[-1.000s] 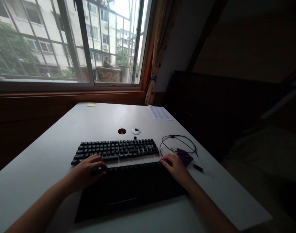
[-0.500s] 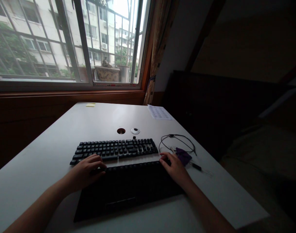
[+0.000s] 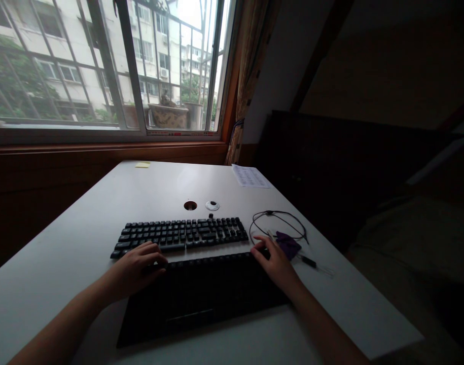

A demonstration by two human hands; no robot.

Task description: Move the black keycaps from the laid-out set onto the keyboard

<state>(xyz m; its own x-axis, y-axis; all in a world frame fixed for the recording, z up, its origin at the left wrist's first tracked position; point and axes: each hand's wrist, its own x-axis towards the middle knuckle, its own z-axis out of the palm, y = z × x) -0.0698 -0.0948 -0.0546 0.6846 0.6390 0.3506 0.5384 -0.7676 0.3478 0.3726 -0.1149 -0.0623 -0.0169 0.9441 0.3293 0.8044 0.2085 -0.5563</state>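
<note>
A broad black keyboard (image 3: 205, 289) lies at the front of the white table, a row of keycaps showing along its far edge. Its wide upper face is too dark to make out, apart from a faint rectangle near the front. My left hand (image 3: 140, 266) is closed over the far left corner, thumb on the near side. At the far right corner, my right hand (image 3: 272, 261) holds the edge with thumb and curled fingers; some fingertips are hidden. Just behind sits a second keyboard (image 3: 182, 234) with visible keycaps and pale gaps at its right part.
A loose keycap (image 3: 211, 216) lies behind the second keyboard, near a round table hole (image 3: 190, 206) and its white cover (image 3: 212, 205). To the right are a looped black cable (image 3: 298, 220), purple cloth (image 3: 288, 245) and a black-handled wire tool (image 3: 308, 261). Papers (image 3: 250, 176) lie farther back.
The fingers of my right hand have lifted slightly and shifted a little at the corner. My left hand and both keyboards look unmoved.
</note>
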